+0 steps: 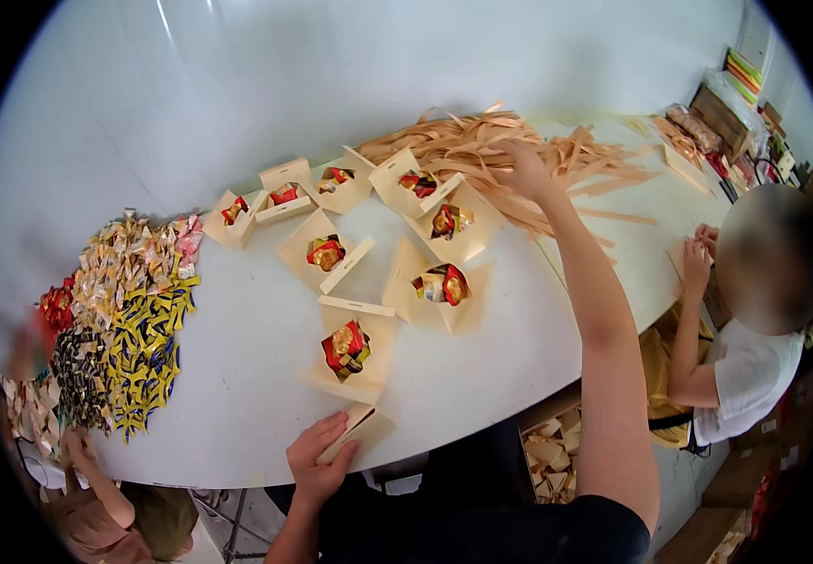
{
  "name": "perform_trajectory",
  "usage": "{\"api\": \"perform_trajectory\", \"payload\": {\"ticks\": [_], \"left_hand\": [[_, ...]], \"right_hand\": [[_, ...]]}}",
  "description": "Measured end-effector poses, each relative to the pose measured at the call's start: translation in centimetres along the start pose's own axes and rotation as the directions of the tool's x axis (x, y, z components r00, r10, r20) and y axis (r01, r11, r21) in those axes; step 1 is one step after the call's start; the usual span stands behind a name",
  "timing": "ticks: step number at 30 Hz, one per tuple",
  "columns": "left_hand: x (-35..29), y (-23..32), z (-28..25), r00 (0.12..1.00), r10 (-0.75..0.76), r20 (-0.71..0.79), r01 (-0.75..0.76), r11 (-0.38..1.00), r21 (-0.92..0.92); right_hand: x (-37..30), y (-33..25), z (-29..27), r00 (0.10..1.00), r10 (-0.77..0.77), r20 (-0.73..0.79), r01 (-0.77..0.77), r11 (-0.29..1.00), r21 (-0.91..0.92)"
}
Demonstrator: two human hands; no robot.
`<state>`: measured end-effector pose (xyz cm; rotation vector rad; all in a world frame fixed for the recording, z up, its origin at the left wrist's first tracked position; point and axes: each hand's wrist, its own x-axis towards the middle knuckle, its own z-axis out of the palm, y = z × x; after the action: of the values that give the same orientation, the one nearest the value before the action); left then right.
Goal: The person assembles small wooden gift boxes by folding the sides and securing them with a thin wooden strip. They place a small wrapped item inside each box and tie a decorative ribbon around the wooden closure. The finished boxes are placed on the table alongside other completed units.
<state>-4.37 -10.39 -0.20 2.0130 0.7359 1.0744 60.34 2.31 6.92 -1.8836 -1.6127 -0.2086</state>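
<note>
My left hand (317, 456) is at the table's near edge, its thumb and fingers closed on a small cream card box (367, 430). Just beyond it stands an open cream box (359, 329) with red and gold wrapped sweets (346, 350) inside. My right arm stretches far across the table. At its end, my right hand (524, 171) reaches into a heap of peach-coloured ribbon strips (468, 139); its fingertips are too unclear among the strips to show a grip. Several more open boxes (305, 242) holding wrapped sweets stand in the middle.
Wrapped sweets (148, 320) lie in colour-sorted heaps at the left. One person's arm (96, 479) shows at lower left; another person (754, 367) works at the right. A carton of cream pieces (552, 456) sits below the table edge. A pale wall (237, 85) rises behind.
</note>
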Motion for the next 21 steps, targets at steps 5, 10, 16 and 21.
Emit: {"api": "perform_trajectory", "payload": {"ticks": [5,10,16,21], "left_hand": [[0.4,0.6,-0.1,1.000,-0.022,0.013,0.022,1.000,0.001],[0.7,0.3,-0.2,0.998,-0.018,0.059,0.020,0.999,-0.033],[1.4,0.5,-0.4,0.997,-0.005,0.077,0.007,1.000,-0.024],[1.5,0.9,-0.5,0.999,0.025,0.041,-0.025,1.000,0.003]], "right_hand": [[8.4,-1.3,5.0,0.960,-0.045,0.278,0.076,0.992,-0.102],[14.6,-1.0,7.9,0.916,-0.106,0.388,0.079,0.993,0.086],[16.9,-2.2,12.6,0.871,-0.099,0.482,0.261,0.923,-0.282],[17.6,-2.6,13.1,0.891,-0.227,0.394,0.359,0.883,-0.303]]}}
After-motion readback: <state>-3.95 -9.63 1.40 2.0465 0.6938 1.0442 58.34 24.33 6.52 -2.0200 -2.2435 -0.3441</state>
